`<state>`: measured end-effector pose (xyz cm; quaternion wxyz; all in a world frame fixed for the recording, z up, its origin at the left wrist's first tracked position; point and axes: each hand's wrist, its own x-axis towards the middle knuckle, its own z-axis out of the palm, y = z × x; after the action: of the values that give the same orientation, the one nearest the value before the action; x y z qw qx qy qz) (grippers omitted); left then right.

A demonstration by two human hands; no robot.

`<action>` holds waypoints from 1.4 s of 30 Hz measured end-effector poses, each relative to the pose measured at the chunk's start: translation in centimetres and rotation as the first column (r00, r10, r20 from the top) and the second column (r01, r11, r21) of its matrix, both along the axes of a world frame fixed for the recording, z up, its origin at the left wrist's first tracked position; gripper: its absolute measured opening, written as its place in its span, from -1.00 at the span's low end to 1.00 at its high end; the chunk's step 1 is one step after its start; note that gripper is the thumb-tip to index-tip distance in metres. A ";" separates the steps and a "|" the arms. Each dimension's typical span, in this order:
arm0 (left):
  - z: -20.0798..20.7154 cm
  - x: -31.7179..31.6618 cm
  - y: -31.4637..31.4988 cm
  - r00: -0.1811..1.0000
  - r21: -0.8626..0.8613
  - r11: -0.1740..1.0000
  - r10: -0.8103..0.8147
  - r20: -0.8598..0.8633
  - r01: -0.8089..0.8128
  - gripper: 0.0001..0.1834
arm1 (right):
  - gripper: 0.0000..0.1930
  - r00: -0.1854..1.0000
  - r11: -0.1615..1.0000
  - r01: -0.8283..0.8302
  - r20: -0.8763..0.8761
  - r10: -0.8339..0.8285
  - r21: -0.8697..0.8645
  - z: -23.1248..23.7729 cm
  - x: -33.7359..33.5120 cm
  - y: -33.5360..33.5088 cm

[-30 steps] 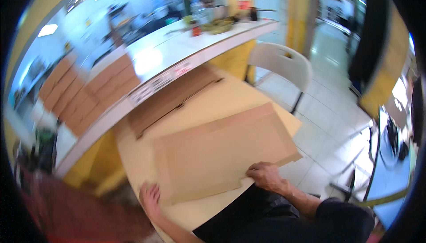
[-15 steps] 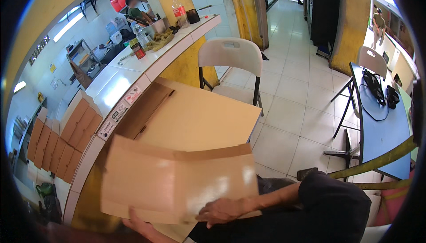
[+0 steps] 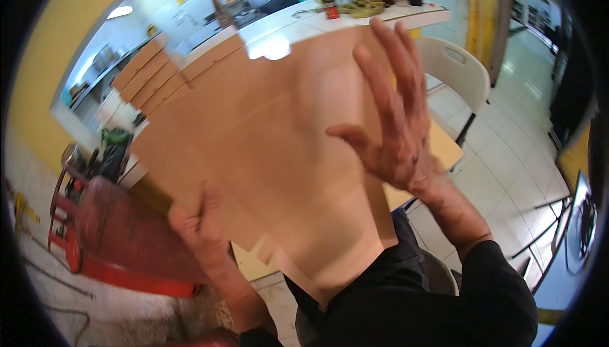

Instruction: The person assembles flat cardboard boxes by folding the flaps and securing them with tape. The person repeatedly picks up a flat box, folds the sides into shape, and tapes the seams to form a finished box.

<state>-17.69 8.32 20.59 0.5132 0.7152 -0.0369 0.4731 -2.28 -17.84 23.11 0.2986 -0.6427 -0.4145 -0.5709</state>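
Note:
A large unfolded brown cardboard box blank (image 3: 273,131) is tilted up in front of me, its creased panels smeared by motion. My left hand (image 3: 202,220) grips its lower left edge, thumb on the near face and the other fingers hidden behind. At the right, my right hand (image 3: 396,109) is raised in front of the sheet with fingers and thumb spread, holding nothing. Whether its palm touches the cardboard I cannot tell. Behind the sheet, part of the tan tabletop (image 3: 449,150) shows.
Folded brown boxes (image 3: 149,74) are stacked by the white counter (image 3: 406,16), which carries bottles, a red-labelled jar (image 3: 330,9) and a cloth. A red gas cylinder (image 3: 133,233) lies at the left. A beige folding chair (image 3: 453,61) stands beyond the table at the right.
The cardboard blank has been lifted off the table and tilted up. My right hand has come off its surface and risen, fingers spread. The view has swung left, bringing in the red cylinder.

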 end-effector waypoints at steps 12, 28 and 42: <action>-0.5 0.0 -2.9 0.984 -0.116 0.979 -0.174 -0.049 0.167 -0.65 | -0.63 0.995 0.937 -0.076 -0.085 0.049 -0.341 1.8 0.2 1.0; -0.6 0.2 -1.3 0.960 0.048 0.993 -0.092 -0.265 0.108 -0.62 | -0.65 0.604 0.608 -0.749 -0.648 0.464 -0.263 4.7 2.7 2.5; 1.9 -3.0 -0.4 0.957 0.467 0.883 0.170 -0.236 -0.042 -0.67 | -0.77 0.841 0.735 -0.517 -0.420 0.341 -0.438 5.4 -3.2 2.3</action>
<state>-20.66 7.90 22.44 0.3038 0.8742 -0.0371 0.3769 -5.47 -15.56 28.53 0.2937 -0.6664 -0.6429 -0.2373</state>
